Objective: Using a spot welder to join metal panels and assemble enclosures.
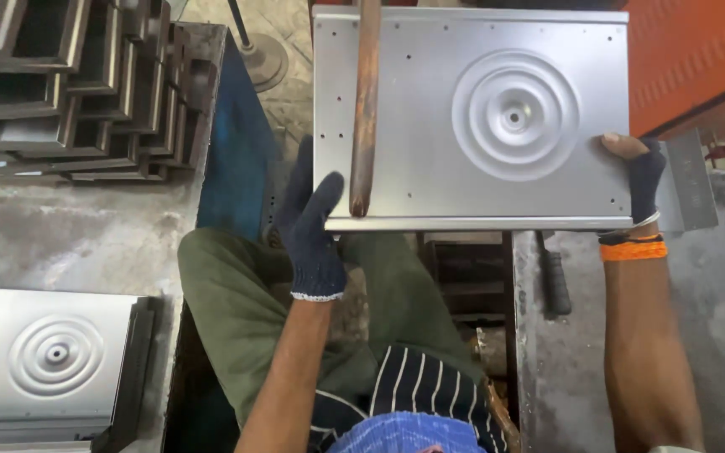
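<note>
My left grip pinches the panel's near edge beside the rod; my right grip clamps its right edge

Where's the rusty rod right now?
In the head view, the rusty rod lies upright across the left part of the metal panel, its lower end beside the gloved left hand.
</note>
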